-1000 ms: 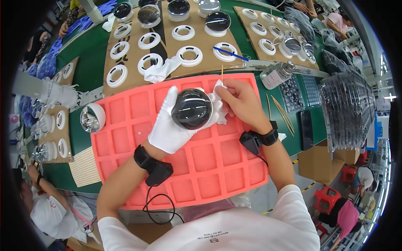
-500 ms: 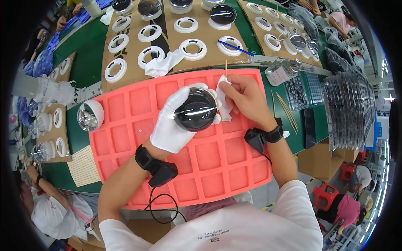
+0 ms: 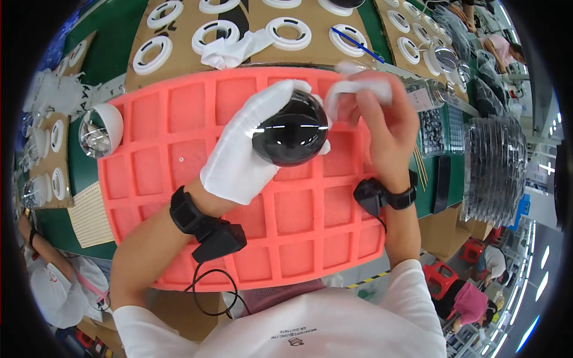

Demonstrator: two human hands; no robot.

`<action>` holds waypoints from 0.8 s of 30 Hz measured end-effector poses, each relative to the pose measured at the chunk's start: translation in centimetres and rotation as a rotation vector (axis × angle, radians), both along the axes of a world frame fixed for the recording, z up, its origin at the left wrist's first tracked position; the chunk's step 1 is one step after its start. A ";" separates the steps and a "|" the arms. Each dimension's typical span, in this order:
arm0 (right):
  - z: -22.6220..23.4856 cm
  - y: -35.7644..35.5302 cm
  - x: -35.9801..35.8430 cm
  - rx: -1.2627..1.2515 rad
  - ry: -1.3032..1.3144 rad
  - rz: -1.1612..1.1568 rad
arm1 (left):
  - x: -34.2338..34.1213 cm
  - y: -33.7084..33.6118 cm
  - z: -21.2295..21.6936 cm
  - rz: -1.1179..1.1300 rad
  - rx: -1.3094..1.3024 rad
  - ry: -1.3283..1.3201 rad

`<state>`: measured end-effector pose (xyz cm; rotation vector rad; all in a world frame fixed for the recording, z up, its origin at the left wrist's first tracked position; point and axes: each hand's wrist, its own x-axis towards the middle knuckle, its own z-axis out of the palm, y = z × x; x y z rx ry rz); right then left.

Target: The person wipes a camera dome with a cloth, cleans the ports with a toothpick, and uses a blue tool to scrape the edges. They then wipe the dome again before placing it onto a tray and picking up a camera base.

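My left hand [image 3: 239, 149] wears a white glove and is wrapped round a glossy black dome [image 3: 290, 134], holding it above the pink foam tray [image 3: 376, 243] with square compartments. Bare and smeared by motion, my right hand [image 3: 391, 134] stands to the right of the dome, apart from it. A white cloth [image 3: 367, 92] is pinched between its thumb and fingers; any stick with it is lost in the blur. At the tray's left edge rests another dome [image 3: 95, 138] with a white shell and a shiny clear face.
White rings [image 3: 289, 33], a crumpled white cloth [image 3: 230, 52] and a blue pen-like stick [image 3: 357, 45] lie on cardboard at the back. On the right are a clear bottle [image 3: 422, 95], thin wooden sticks [image 3: 421, 162], a dark phone-like slab [image 3: 441, 184] and stacked clear plastic trays [image 3: 494, 173].
My right hand has lifted away from the dome to the right with the cloth. The thin stick that stood up from its fingers no longer shows clearly. The whole view has shifted.
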<state>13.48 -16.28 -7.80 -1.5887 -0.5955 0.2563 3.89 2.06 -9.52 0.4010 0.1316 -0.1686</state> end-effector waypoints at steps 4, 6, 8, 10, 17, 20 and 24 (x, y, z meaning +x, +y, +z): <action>0.7 -0.6 -1.2 -0.011 -0.256 0.077 | 0.1 0.0 0.2 -0.004 -0.025 0.066; 0.6 0.0 -1.4 0.036 -0.400 0.106 | -0.3 0.1 -0.5 -0.028 -0.080 0.064; 0.8 0.8 -1.6 -0.091 -0.583 0.232 | -1.3 0.2 -1.6 0.222 0.774 -0.141; 1.0 0.7 -1.6 -0.164 -0.661 0.277 | -1.3 0.4 -2.3 0.264 0.984 -0.265; 0.2 -0.7 -1.2 -0.175 -0.762 0.219 | 0.2 -0.1 -0.6 0.115 0.080 0.190; 1.0 -0.7 -1.5 -0.045 -0.733 0.171 | 0.2 0.1 -0.2 0.063 -0.002 0.102; 1.1 -1.0 -1.9 0.050 -0.491 -0.004 | 0.4 -0.2 0.1 0.036 0.036 0.120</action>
